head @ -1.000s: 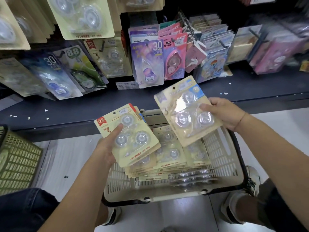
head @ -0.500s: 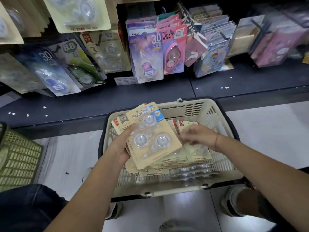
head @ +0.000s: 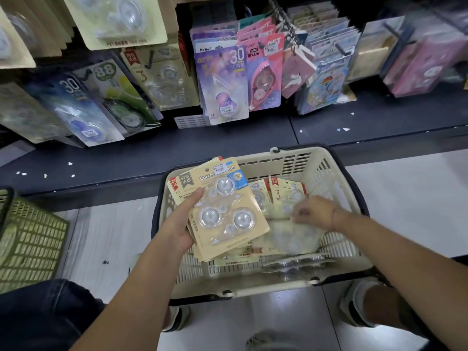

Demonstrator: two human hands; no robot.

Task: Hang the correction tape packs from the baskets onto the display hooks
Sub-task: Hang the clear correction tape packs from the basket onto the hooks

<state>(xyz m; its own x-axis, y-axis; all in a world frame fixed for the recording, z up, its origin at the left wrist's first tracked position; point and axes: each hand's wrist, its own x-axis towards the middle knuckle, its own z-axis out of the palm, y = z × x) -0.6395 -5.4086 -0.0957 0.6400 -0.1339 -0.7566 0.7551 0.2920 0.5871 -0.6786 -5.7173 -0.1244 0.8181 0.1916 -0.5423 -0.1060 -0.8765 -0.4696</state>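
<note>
Two hands work over a cream basket (head: 298, 158) that stands on the floor (head: 109, 236) in front of a dark shelf ledge (head: 253, 133).

The left hand (head: 181, 224) grips a stack of packs (head: 228, 211) above the left half of the basket. Its thumb (head: 196, 198) lies flat across the front of the top pack. The fingers are curled behind the stack, out of sight. The top pack is a tan card with three round clear blisters and a blue corner label. The edges of further cards fan out beneath it. The stack is tilted, with its top end toward the shelf.

The right hand (head: 314, 211) is lowered into the right half of the basket, just above the loose packs (head: 281, 191) lying there. This hand is blurred. Its fingers appear bent downward, but whether they pinch a pack cannot be told. More packs lie flat on the basket bottom.

Hanging packs (head: 222, 84) fill the display above the ledge, and a black hook (head: 151, 59) shows at the top of one row. That row carries tan cards marked "3", like the cards in the basket. A green basket (head: 33, 239) stands on the floor at the left edge, well apart from the cream basket.
</note>
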